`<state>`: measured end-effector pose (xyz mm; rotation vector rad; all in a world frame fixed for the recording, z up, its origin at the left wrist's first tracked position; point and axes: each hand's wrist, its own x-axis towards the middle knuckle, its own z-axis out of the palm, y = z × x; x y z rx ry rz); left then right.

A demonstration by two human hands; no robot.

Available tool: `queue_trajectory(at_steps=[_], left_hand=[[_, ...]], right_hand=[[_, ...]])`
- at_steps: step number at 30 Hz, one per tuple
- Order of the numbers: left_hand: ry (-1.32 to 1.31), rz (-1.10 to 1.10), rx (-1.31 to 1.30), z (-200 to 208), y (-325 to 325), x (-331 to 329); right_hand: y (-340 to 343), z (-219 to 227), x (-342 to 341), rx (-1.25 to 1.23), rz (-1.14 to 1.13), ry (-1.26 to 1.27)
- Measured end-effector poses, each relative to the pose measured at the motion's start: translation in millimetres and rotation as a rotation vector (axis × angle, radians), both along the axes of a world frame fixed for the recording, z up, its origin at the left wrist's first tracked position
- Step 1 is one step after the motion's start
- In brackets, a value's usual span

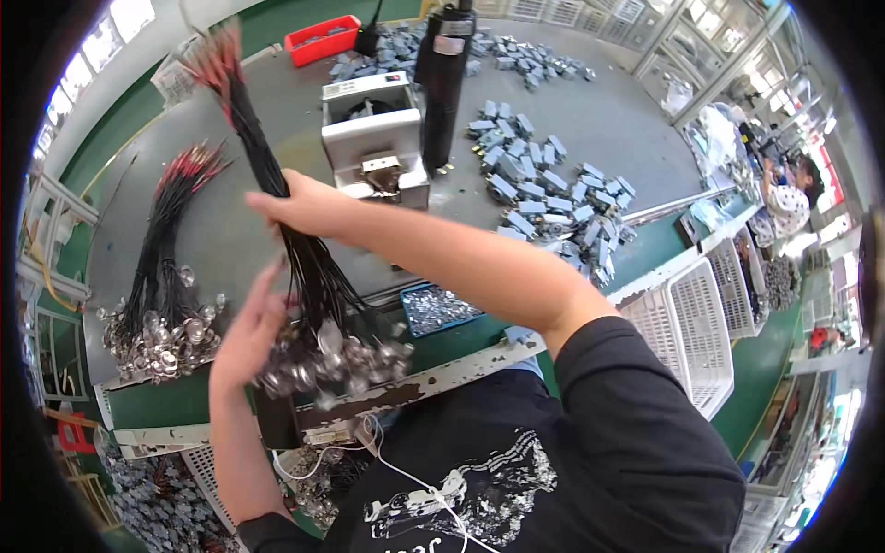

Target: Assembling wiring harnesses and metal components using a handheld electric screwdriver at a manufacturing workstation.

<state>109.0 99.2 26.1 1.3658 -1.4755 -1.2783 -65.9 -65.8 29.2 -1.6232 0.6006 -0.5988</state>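
Observation:
My right hand [309, 205] is closed around a thick bundle of black wires [309, 267], held upright over the near left part of the table. Reddish wire ends fan out at its top and are slightly blurred; round, silvery metal pieces hang at its bottom. Beside the lower part of that bundle is my left hand [247, 336], its fingers stretched out and apart. Whether its fingertips touch the wires I cannot tell. Another black wire bundle [159, 249] lies to the left, with red ends away from me and silvery ends near the table's front edge.
A grey bench machine [373, 138] stands mid-table beside a tall black cylinder [447, 88]. Piles of small blue-grey parts [544, 189] spread to the right and back. A red bin [323, 40] sits far left, a blue tray [441, 307] near me, white baskets [687, 323] at right.

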Motion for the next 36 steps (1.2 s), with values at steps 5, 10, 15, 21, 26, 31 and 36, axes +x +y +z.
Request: queue_trajectory(at_steps=[5, 10, 15, 21, 26, 31, 36], left_hand=[[-0.319, -0.111, 0.184, -12, -44, 21], [-0.377, -0.206, 0.304, -1, -56, 2], [-0.395, -0.216, 0.392, 9, -64, -9], [-0.414, -0.123, 0.418, 6, -44, 3], [-0.426, -0.152, 0.428, 10, -61, -12], [-0.403, -0.121, 0.418, 5, -53, -8], [-0.436, -0.184, 0.349, 10, -58, -6]], right_hand=[[35, 18, -110, -1.025, -0.260, 0.002], [-102, 20, -251, -1.050, -0.670, 0.463], [-189, -60, -279, -1.043, -0.493, 1.076], [-162, -59, -239, -0.872, 0.055, 0.950], [-181, -63, -187, -0.932, -0.081, 0.687], [-151, -66, -200, -0.838, 0.148, 0.692], [-118, -60, -232, -0.992, 0.102, 0.596]])
